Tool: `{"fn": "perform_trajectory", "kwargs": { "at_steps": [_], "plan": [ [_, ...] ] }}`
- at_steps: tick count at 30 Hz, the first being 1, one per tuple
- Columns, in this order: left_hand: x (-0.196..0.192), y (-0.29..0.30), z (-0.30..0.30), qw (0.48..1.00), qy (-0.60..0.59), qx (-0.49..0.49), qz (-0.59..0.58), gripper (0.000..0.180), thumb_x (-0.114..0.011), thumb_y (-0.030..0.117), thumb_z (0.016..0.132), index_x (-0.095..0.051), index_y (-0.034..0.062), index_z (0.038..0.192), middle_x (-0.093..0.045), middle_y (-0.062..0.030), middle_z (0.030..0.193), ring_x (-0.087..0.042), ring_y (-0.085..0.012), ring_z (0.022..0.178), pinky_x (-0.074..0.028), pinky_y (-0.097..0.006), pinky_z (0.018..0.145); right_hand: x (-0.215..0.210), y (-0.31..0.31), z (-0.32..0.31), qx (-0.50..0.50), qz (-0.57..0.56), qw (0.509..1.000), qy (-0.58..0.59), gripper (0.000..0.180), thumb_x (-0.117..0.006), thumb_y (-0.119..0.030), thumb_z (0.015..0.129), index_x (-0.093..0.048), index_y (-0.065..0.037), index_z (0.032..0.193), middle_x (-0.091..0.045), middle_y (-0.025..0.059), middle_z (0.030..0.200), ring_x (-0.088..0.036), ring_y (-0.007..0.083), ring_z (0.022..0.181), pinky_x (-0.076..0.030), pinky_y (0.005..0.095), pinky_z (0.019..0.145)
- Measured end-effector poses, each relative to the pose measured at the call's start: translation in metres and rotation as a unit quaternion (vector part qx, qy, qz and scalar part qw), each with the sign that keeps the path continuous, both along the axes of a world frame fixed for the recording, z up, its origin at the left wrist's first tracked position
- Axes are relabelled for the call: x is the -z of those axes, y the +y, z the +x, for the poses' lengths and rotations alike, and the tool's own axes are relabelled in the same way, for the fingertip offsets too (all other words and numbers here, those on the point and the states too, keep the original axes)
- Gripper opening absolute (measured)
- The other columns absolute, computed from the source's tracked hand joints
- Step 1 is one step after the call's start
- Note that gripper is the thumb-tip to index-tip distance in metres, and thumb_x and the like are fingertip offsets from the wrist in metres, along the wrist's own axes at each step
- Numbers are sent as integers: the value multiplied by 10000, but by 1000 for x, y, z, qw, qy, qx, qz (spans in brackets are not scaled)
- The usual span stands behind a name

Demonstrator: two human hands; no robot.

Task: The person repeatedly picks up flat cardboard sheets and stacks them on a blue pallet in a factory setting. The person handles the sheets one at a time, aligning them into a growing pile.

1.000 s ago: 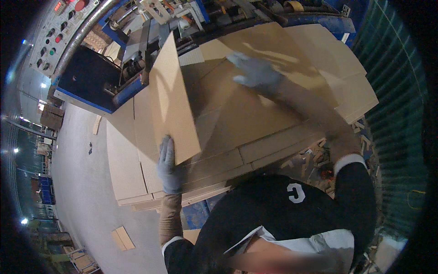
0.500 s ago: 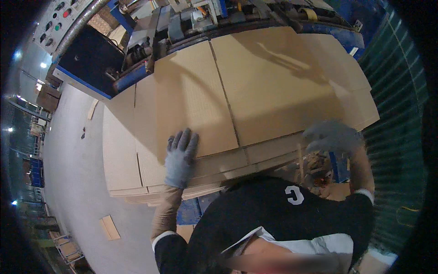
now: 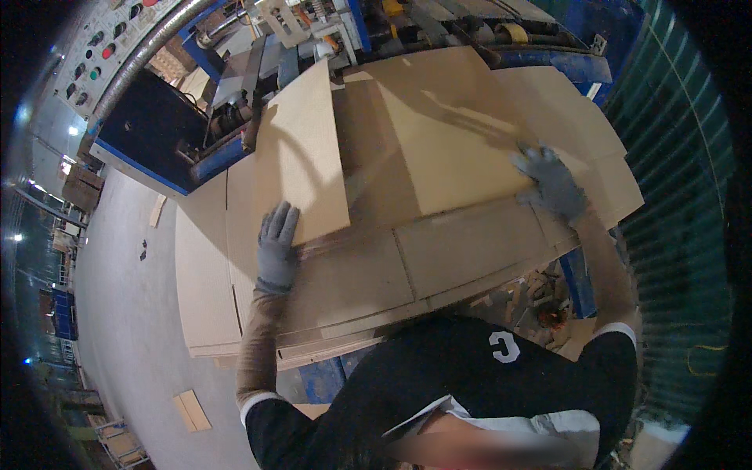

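Note:
A stack of flat brown cardboard sheets (image 3: 439,258) lies in front of me. My left hand (image 3: 277,244), in a grey glove, presses the near edge of a narrow cardboard panel (image 3: 301,157) that tilts up on the left. My right hand (image 3: 551,182), also gloved, grips the near right corner of a wider cardboard panel (image 3: 454,133) raised off the stack. The two panels slope toward a shallow fold between them. My dark sleeves come in from the lower edge.
A blue machine (image 3: 157,133) with rollers stands behind the stack, and a control panel with coloured buttons (image 3: 86,55) sits at the upper left. Green fencing (image 3: 666,157) runs along the right. Wood scraps (image 3: 533,305) lie under the stack. Grey floor (image 3: 117,313) spreads left.
Both panels, lying flat half a second ago, are lifted again. My right hand has moved up from the stack's lower right edge to the wide panel's corner.

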State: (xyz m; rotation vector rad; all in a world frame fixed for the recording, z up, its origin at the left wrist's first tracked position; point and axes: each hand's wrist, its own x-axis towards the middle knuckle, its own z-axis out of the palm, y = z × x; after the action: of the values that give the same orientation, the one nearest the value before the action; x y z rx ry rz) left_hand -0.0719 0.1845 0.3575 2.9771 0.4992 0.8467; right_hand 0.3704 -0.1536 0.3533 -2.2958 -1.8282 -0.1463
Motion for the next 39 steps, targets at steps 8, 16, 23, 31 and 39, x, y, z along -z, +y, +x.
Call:
{"fn": "perform_trajectory", "kwargs": {
  "at_steps": [8,16,23,31,39],
  "plan": [
    [-4,72,90,990,29,-135,25,577,-590,129,821,-411,47,1364,-476,-184,1344,-411,-373,1274,-306,-478,1074,4,101,43,99,39,990,-93,620,-601,-495,827,-500,-160,1339,-407,156,1435,-344,453,1302,-318,504,1064],
    [-1,49,2,915,-116,-379,-66,832,-688,430,791,-339,-35,1385,-393,-257,1393,-338,-401,1318,-261,-437,1107,-9,32,0,279,141,948,61,650,-616,-449,839,-440,-122,1373,-345,190,1458,-351,371,1329,-322,420,1082],
    [22,10,-187,668,-178,-692,-208,713,-639,373,825,-388,-29,1358,-397,-223,1394,-338,-364,1311,-248,-447,1110,29,-123,-41,539,132,832,21,622,-622,-460,819,-495,-119,1323,-515,205,1299,-475,355,1222,-430,428,976],
    [-24,-5,-212,596,-594,-448,-301,585,-583,307,863,-443,-23,1326,-401,-184,1396,-338,-321,1303,-232,-458,1114,36,-97,-24,553,370,725,179,540,-652,-328,836,-514,-92,1302,-655,141,1048,-619,277,992,-506,375,809],
    [-62,28,-287,782,-544,-218,-211,453,-572,178,880,-489,-39,1269,-534,-172,1246,-522,-292,1098,-395,-407,996,9,-86,-3,219,774,347,482,364,-596,-157,881,-550,-50,1226,-595,126,1172,-594,234,1041,-489,341,871]
  ]
}}
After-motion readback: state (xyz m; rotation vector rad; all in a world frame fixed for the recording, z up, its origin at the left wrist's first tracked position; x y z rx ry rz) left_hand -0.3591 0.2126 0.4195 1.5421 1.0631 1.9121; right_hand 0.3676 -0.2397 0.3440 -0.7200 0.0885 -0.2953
